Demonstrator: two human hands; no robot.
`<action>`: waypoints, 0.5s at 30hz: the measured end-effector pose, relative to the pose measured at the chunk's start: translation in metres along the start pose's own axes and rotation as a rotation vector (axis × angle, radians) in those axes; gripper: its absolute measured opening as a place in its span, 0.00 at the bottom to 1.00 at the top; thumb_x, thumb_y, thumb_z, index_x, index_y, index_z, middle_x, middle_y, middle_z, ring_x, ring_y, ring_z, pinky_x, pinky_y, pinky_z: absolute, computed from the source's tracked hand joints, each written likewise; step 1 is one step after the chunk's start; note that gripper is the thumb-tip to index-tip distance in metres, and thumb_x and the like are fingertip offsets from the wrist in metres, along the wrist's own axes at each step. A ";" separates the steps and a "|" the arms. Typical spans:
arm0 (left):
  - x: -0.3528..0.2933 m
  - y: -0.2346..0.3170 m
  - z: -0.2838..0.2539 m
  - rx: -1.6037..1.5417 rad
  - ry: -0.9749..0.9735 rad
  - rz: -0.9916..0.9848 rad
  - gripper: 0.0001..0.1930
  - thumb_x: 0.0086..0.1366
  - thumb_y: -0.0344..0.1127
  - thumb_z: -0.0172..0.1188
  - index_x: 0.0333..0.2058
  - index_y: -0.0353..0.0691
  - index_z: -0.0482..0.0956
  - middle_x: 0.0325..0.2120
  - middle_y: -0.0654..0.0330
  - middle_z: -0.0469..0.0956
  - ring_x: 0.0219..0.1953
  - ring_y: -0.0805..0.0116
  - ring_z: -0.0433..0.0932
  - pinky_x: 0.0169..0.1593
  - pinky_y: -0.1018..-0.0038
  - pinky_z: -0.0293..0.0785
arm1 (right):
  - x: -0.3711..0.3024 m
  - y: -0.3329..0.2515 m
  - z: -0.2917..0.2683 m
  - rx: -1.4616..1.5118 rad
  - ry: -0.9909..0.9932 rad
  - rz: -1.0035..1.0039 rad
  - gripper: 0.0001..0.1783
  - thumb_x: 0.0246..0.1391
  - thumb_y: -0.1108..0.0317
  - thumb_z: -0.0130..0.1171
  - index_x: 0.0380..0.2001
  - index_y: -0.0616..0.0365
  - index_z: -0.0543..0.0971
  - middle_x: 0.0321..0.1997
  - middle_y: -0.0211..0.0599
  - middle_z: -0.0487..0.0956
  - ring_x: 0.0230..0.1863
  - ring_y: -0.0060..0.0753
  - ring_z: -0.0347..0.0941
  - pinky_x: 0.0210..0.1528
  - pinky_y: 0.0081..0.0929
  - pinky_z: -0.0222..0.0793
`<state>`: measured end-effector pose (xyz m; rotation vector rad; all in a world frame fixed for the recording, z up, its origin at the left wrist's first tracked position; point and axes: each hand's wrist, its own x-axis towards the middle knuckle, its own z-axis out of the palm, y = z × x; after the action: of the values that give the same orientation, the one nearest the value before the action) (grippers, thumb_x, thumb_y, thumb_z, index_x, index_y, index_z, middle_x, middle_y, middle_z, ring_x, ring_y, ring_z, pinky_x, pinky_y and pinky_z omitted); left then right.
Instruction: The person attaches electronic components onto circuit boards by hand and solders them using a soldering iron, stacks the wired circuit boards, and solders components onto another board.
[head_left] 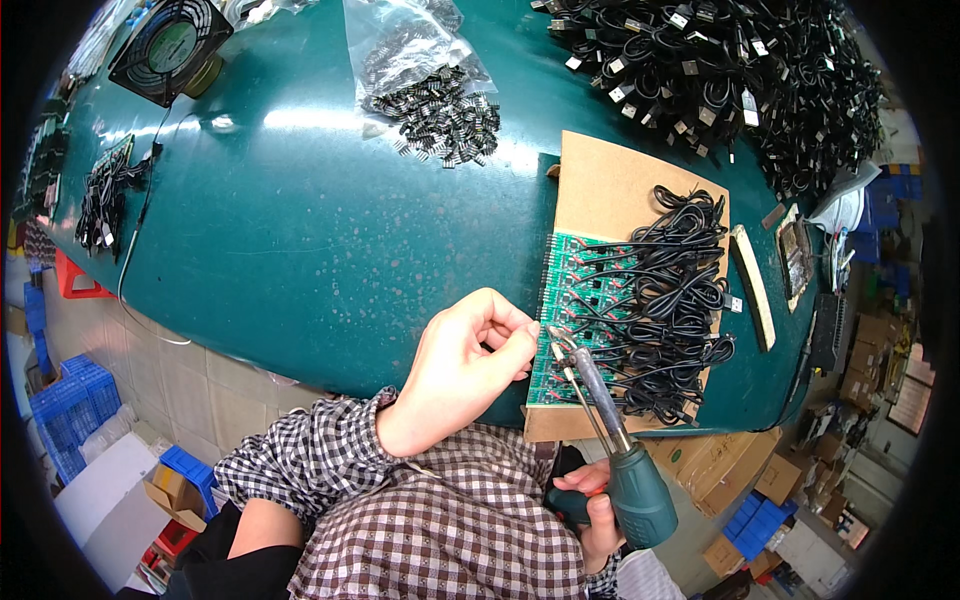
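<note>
My left hand (455, 350) is closed in a pinch at the left edge of a panel of green circuit boards (550, 385). Whatever lies between its fingertips is too small to make out. From below, my right hand (598, 520) grips a dark green soldering gun (640, 495), whose metal tip reaches the boards right beside my left fingertips. A thin tube runs alongside the barrel. Black cables (680, 290) with red wire ends lead from the boards and lie bundled to the right. Boards and cables rest on a brown cardboard sheet (610, 180).
Small black pin connectors (445, 125) spill from a clear bag (400, 40) at the far middle. A big heap of black USB cables (720, 70) fills the far right. A fan (170, 45) stands far left, near wired boards (105, 195). A pale strip (753, 288) lies right of the cardboard.
</note>
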<state>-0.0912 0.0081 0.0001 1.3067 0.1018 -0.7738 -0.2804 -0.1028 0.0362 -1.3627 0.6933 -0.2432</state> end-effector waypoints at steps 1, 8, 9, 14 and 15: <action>0.000 0.000 0.000 0.000 0.001 0.000 0.06 0.58 0.28 0.55 0.28 0.32 0.69 0.21 0.62 0.73 0.22 0.80 0.71 0.26 0.84 0.69 | 0.000 0.001 0.000 0.002 0.001 0.002 0.14 0.49 0.64 0.53 0.29 0.68 0.68 0.31 0.44 0.66 0.34 0.35 0.69 0.35 0.35 0.77; 0.000 -0.001 0.000 -0.004 0.008 0.016 0.06 0.58 0.29 0.55 0.28 0.32 0.69 0.20 0.62 0.73 0.22 0.81 0.71 0.26 0.84 0.68 | 0.001 -0.003 0.001 -0.040 -0.013 0.042 0.14 0.49 0.64 0.52 0.28 0.67 0.68 0.30 0.43 0.66 0.32 0.35 0.69 0.35 0.35 0.76; -0.001 -0.001 0.000 -0.001 0.010 0.019 0.06 0.58 0.29 0.55 0.28 0.32 0.69 0.20 0.62 0.73 0.22 0.81 0.71 0.26 0.84 0.68 | 0.001 -0.002 0.000 -0.040 -0.014 0.042 0.14 0.49 0.64 0.52 0.28 0.67 0.68 0.30 0.43 0.66 0.32 0.35 0.69 0.35 0.35 0.76; 0.000 -0.001 -0.002 0.021 -0.008 -0.005 0.06 0.58 0.29 0.55 0.29 0.32 0.69 0.22 0.61 0.74 0.24 0.80 0.72 0.28 0.83 0.71 | -0.001 -0.001 -0.001 -0.050 -0.008 0.043 0.15 0.49 0.62 0.53 0.27 0.67 0.67 0.29 0.43 0.65 0.31 0.34 0.68 0.35 0.38 0.76; 0.001 -0.001 -0.003 0.034 -0.029 -0.014 0.06 0.59 0.30 0.55 0.30 0.33 0.69 0.25 0.60 0.74 0.26 0.78 0.74 0.31 0.82 0.75 | -0.002 -0.003 0.002 -0.051 -0.006 0.044 0.15 0.49 0.62 0.53 0.27 0.67 0.67 0.29 0.43 0.65 0.31 0.34 0.68 0.35 0.38 0.76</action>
<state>-0.0905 0.0101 -0.0018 1.3275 0.0744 -0.8092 -0.2803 -0.1011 0.0395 -1.3946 0.7273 -0.1877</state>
